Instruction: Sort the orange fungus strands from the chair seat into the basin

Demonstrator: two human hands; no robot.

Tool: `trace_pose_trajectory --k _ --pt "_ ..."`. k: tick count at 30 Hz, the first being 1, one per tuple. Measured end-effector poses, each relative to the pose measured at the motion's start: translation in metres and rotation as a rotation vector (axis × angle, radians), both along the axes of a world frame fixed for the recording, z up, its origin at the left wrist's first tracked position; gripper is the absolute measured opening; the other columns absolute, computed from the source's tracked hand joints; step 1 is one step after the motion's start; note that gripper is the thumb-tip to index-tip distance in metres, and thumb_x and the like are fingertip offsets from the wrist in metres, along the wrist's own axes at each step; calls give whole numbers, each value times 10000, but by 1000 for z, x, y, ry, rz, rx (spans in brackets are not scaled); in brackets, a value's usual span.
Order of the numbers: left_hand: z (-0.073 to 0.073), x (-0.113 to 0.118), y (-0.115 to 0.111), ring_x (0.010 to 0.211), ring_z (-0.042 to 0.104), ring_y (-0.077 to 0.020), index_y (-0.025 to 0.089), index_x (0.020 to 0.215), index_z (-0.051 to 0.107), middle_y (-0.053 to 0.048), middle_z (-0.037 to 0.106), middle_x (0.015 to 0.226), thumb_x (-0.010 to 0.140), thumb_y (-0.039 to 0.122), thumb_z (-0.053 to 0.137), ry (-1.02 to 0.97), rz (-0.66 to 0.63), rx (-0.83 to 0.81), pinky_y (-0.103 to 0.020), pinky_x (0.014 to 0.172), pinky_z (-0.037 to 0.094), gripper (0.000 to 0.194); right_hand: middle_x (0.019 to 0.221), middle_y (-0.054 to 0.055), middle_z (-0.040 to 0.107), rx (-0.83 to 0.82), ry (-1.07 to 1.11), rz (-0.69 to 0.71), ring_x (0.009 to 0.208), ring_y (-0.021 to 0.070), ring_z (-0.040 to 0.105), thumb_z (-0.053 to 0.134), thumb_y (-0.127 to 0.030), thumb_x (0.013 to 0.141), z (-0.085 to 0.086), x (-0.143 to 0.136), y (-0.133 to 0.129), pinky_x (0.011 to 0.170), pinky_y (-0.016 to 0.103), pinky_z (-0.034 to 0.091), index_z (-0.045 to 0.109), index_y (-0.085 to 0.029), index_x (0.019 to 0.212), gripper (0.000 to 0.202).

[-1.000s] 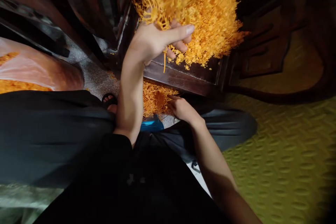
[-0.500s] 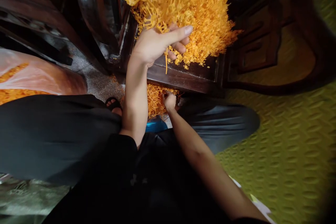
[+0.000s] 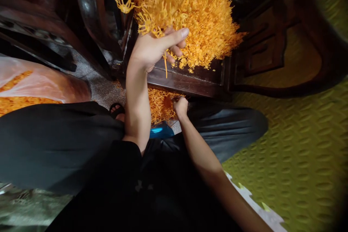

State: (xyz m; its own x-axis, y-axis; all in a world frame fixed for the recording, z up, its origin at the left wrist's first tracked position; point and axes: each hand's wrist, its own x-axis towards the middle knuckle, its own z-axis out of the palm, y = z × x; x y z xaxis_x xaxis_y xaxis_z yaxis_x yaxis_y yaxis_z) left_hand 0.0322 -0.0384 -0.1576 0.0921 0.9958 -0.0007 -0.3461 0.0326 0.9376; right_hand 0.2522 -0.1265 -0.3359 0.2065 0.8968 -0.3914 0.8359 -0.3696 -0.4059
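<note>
Palm up, my left hand (image 3: pixel 156 46) has its fingers curled around a bunch of yellow-orange plastic flower-like pieces (image 3: pixel 157 18), with the thumb lying across the front. One thin strand hangs below its fingers. Behind it, a large heap of the same branched pieces (image 3: pixel 209 25) rests on a dark wooden chair seat (image 3: pixel 187 83). Lower down, my right hand (image 3: pixel 181 107) is closed in a pinch beside more orange pieces (image 3: pixel 159 105) below the seat's front edge. What its fingertips hold is too small to make out.
A translucent bag (image 3: pixel 46 76) with orange pieces lies at the left on a speckled floor (image 3: pixel 103 87). Dark carved furniture (image 3: pixel 89 3) stands at the upper left. A yellow-green textured mat (image 3: pixel 293 152) covers the right side. Something blue (image 3: pixel 161 131) sits between my legs.
My right hand has shifted slightly right, away from the lower orange pieces. My left hand has drifted a little left, still with its bunch. The view has moved slightly.
</note>
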Motion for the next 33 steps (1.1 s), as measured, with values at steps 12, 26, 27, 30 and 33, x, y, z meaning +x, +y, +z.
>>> trace_pose_trajectory --k 12,26,27,30,33 --pt "-2 16 1 717 672 -121 175 808 594 -23 674 826 963 325 708 102 -43 -9 -237 612 516 244 698 10 712 365 597 129 615 104 685 758 -171 875 152 28 74 593 202 525 721 -126 858 61" --pt "-5 62 4 506 506 -75 198 642 612 -19 581 617 842 429 804 187 -64 -246 -246 491 425 360 1300 69 688 691 610 172 1115 109 651 850 -54 731 190 43 235 1021 256 521 762 -123 1093 379" --pt "-7 67 6 482 471 -69 205 634 598 -6 553 592 833 433 812 187 -61 -279 -245 471 396 370 1286 53 700 670 705 172 1115 108 657 849 -112 768 196 44 233 1001 256 535 756 -145 1131 376" --pt "-12 83 14 445 386 -55 216 655 565 33 491 557 811 403 839 164 -50 -355 -229 426 307 365 1067 35 756 402 971 236 980 131 707 822 -382 854 213 42 216 824 259 599 751 -173 1130 353" --pt "-15 98 27 438 347 -42 212 697 543 64 457 548 815 377 842 157 -32 -348 -204 424 268 362 1033 72 762 178 997 451 957 171 715 826 -555 809 227 44 201 785 277 608 779 -160 1090 488"
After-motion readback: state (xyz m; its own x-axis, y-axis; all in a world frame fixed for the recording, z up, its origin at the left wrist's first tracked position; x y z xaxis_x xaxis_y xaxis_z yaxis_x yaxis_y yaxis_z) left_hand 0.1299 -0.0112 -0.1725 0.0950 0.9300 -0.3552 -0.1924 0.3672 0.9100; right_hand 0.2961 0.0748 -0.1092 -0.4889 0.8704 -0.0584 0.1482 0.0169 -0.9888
